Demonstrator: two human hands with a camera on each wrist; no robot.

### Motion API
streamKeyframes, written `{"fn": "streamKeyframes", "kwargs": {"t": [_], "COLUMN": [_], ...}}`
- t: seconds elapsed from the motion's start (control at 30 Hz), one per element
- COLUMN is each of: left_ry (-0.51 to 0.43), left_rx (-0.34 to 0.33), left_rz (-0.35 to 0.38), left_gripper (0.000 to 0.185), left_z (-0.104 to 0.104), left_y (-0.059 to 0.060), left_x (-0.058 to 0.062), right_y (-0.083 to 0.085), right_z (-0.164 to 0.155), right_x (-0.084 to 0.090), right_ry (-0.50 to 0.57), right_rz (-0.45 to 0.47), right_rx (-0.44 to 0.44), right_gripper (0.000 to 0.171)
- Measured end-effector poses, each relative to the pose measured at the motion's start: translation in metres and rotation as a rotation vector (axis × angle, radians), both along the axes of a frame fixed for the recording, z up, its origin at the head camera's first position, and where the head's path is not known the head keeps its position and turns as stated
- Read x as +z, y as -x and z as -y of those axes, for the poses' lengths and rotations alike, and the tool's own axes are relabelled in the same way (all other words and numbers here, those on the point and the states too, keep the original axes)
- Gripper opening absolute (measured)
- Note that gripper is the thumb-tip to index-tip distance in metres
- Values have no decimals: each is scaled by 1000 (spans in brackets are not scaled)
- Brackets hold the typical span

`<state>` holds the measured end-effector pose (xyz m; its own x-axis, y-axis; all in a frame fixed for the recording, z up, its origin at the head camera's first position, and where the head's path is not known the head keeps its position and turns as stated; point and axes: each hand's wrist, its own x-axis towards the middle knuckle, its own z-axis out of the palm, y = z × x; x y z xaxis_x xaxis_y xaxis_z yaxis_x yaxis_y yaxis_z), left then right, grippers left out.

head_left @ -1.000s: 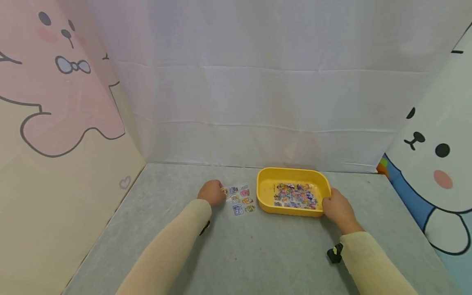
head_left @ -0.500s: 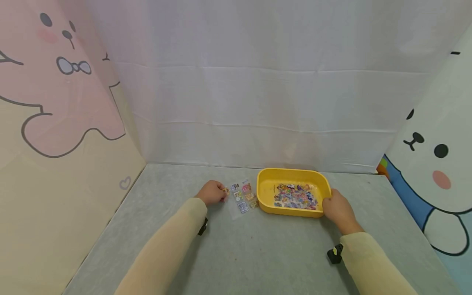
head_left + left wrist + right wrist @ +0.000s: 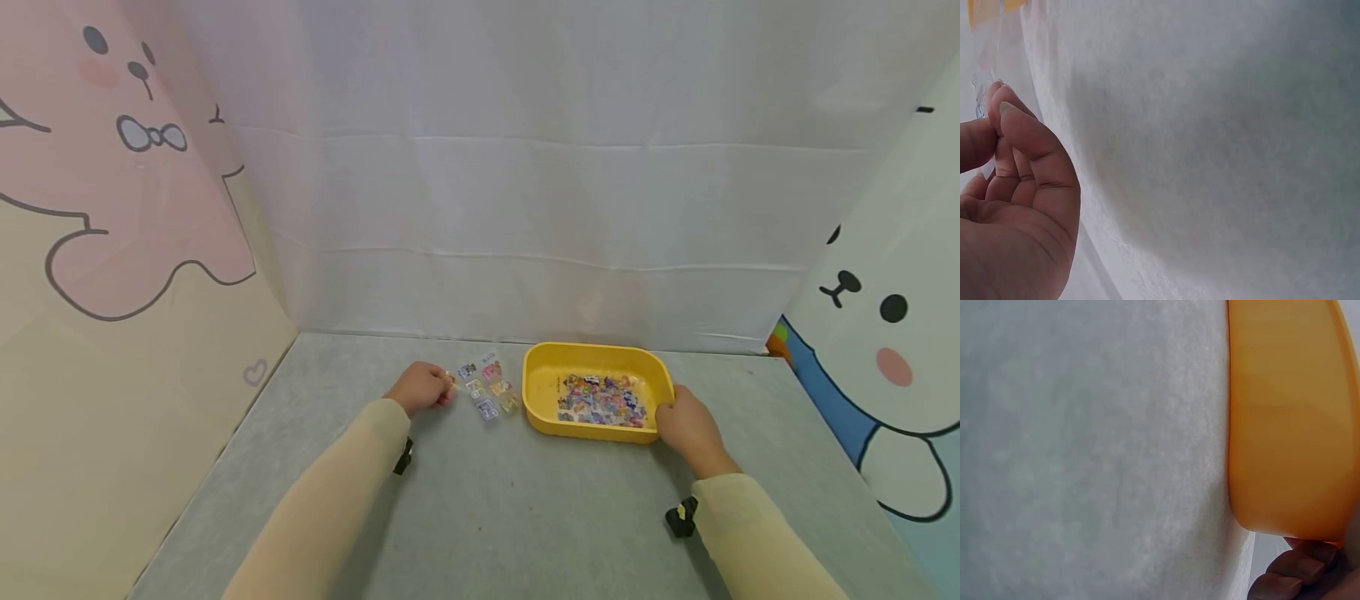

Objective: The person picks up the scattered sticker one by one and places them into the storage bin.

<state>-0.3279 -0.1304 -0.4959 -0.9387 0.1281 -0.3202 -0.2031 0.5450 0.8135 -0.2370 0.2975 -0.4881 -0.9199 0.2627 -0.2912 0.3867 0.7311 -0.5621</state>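
So the sticker sheet [image 3: 486,388] is a clear little sheet with two columns of colourful stickers on it, and it's off the grey table [image 3: 525,517], tilted up a bit, just left of the yellow tray [image 3: 540,408]. The left hand [image 3: 423,387] has it by its left edge: fingers curled in, thumb and fingertips pinching the edge. From the left wrist view you can see the thumb pressed against the curled fingers [image 3: 1007,106], with a see-through bit of the sheet poking up past them.

Over on the other side, the right hand [image 3: 686,427] is on the right end of the tray, fingers wrapped around the rim at the near right corner. The right wrist view only shows a couple of fingertips [image 3: 1297,569] tucked under the tray's outer wall [image 3: 1285,425], so it's gripping the tray, not just resting on it.

Inside the tray there's a heap of loose colourful stickers [image 3: 600,398] spread across the bottom, mostly toward the right half. The tray sits flat on the table, toward the back.

Both arms are in pale cream sleeves [image 3: 322,508]. Around the table are a white cloth backdrop [image 3: 525,208], a pink cartoon bear panel [image 3: 112,167] on the left and a white cartoon bear panel [image 3: 885,333] on the right.
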Motion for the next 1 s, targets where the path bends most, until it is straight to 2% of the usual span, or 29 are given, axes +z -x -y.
{"fn": "streamKeyframes", "kwargs": {"t": [0.27,0.6,0.73,1.0], "left_ry": [-58,-133,-164,-258], "left_rx": [24,103,118,110], "left_rz": [-11,-21,-24,-34], "left_gripper": [13,16,21,15], "left_z": [5,6,6,-12], "left_y": [0,-1,2,5], "left_x": [3,25,29,35], "right_y": [-1,1,1,0], "right_z": [2,2,1,2], "right_x": [2,0,0,1], "right_ry": [7,4,1,1], "right_rz": [10,12,13,12], "right_rx": [-11,-19,-16,-14], "right_gripper": [55,56,56,55]}}
